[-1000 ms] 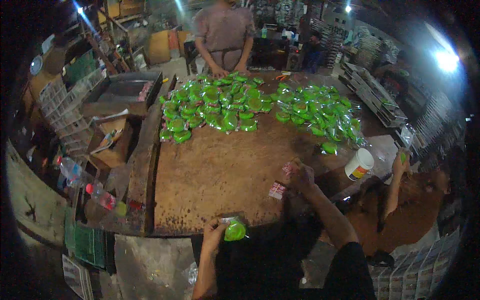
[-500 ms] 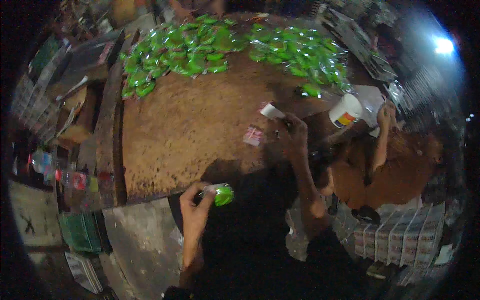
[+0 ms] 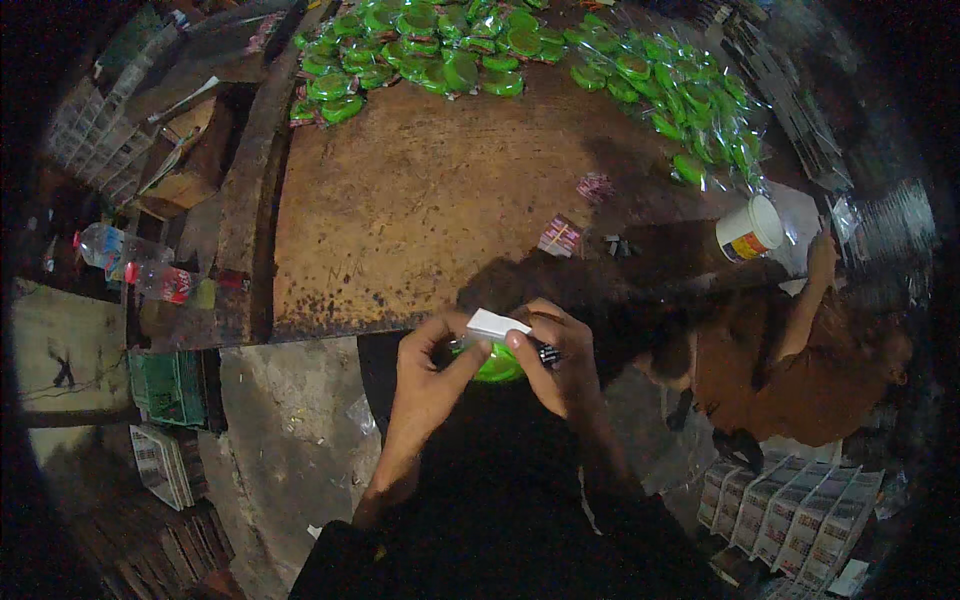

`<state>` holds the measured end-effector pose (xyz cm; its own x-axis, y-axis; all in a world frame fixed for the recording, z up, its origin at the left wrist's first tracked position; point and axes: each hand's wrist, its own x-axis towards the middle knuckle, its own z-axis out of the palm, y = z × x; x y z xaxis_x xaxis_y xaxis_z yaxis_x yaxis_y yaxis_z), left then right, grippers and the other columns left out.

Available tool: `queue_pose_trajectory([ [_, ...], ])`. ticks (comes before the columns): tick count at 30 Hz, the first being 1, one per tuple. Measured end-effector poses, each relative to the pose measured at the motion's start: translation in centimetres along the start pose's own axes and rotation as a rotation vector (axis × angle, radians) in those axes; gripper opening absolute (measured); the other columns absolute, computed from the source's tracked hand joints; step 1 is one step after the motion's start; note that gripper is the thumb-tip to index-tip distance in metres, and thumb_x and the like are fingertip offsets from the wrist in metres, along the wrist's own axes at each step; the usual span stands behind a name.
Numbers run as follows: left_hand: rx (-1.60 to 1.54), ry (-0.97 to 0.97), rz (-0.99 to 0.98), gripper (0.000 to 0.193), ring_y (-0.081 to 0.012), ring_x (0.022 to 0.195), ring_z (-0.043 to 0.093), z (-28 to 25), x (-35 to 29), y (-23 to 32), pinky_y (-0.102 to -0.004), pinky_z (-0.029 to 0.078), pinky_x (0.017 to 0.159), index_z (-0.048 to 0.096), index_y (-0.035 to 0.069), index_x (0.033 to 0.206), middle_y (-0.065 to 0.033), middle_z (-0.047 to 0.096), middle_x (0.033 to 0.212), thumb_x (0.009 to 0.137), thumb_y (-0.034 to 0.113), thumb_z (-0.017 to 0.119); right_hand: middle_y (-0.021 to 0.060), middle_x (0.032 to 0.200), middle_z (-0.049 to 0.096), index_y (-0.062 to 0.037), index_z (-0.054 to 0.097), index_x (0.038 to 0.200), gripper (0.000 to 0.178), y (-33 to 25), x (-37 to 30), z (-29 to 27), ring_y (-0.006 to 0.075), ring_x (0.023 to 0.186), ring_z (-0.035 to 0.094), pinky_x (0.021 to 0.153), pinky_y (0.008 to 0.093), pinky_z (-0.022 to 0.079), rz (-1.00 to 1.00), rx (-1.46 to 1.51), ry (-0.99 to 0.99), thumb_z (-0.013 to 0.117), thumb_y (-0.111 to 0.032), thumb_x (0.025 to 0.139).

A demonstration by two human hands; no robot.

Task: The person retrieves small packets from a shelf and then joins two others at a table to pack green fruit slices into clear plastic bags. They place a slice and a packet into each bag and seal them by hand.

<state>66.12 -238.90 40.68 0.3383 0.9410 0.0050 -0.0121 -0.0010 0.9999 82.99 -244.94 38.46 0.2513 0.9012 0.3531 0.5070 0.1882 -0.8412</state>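
In front of my body, both hands meet over a round green piece (image 3: 500,366) in clear plastic. My left hand (image 3: 432,355) is closed in a pinch at its left side, thumb against the folded white card (image 3: 499,324). From the right, my right hand (image 3: 556,362) grips the card between thumb and fingers. The card lies across the top of the green piece and hides part of it. A small dark striped thing (image 3: 548,354) shows by my right fingers; its kind is unclear.
Wrapped green pieces (image 3: 420,50) heap along the wooden table's (image 3: 420,210) far side, with another heap (image 3: 690,95) at right. Red-and-white cards (image 3: 559,236) and a white bucket (image 3: 749,229) stand nearer. A co-worker in brown (image 3: 800,370) is at right; plastic bottles (image 3: 125,250) at left.
My right hand has come back from the cards on the table with the white card. My left hand has moved right and up with the green piece, and the two now meet. The view has shifted.
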Motion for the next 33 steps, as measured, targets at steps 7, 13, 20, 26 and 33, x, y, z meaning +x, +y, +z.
queue_pose_trajectory([
  [7,0.018,-0.098,0.014,0.006,-0.0079,0.090,0.062,-0.8,0.3,-0.1,-0.0266,0.050,0.083,0.069,-0.001,0.093,-0.0027,0.071,0.091,0.089,0.002,0.072,0.0181,0.098,0.072,-0.0025,0.069,0.096,0.015,-0.7,0.4,-0.5,0.0353,0.083,0.073,0.072,0.0428,0.058,-0.026,0.016,-0.034,0.079,-0.007,0.085],
  [13,0.022,-0.077,-0.141,0.012,-0.0081,0.090,0.063,-0.8,-0.2,0.1,-0.0256,0.050,0.081,0.072,-0.002,0.100,-0.0031,0.073,0.095,0.089,0.003,0.073,0.0136,0.103,0.071,-0.0071,0.071,0.112,0.033,-1.8,0.7,0.0,0.0246,0.087,0.073,0.071,0.0332,0.058,-0.154,-0.102,0.035,0.080,0.000,0.082],
  [20,-0.062,-0.134,-0.047,0.012,-0.0105,0.091,0.066,-1.7,0.7,-0.8,-0.0265,0.051,0.084,0.075,-0.003,0.099,-0.0044,0.075,0.094,0.088,0.003,0.074,0.0108,0.101,0.072,-0.0081,0.074,0.108,0.032,-2.4,0.7,0.5,0.0266,0.085,0.073,0.070,0.0332,0.058,-0.247,-0.151,0.009,0.084,-0.002,0.079],
  [26,-0.089,-0.110,-0.077,0.010,-0.0115,0.088,0.067,-1.8,0.6,-2.2,-0.0276,0.051,0.085,0.076,-0.001,0.096,-0.0056,0.076,0.097,0.087,0.001,0.074,0.0129,0.095,0.068,-0.0046,0.072,0.103,0.019,-2.6,0.6,0.9,0.0263,0.082,0.069,0.071,0.0346,0.054,0.040,0.011,-0.043,0.079,-0.005,0.086],
  [33,0.030,-0.029,-0.040,0.013,-0.0104,0.091,0.065,-1.1,-0.1,-3.1,-0.0266,0.050,0.085,0.076,-0.001,0.100,-0.0049,0.075,0.097,0.086,-0.001,0.074,0.0135,0.090,0.064,-0.0026,0.067,0.097,0.010,-1.3,-0.4,0.6,0.0303,0.082,0.067,0.071,0.0388,0.052,0.102,0.055,-0.079,0.073,-0.005,0.090],
])
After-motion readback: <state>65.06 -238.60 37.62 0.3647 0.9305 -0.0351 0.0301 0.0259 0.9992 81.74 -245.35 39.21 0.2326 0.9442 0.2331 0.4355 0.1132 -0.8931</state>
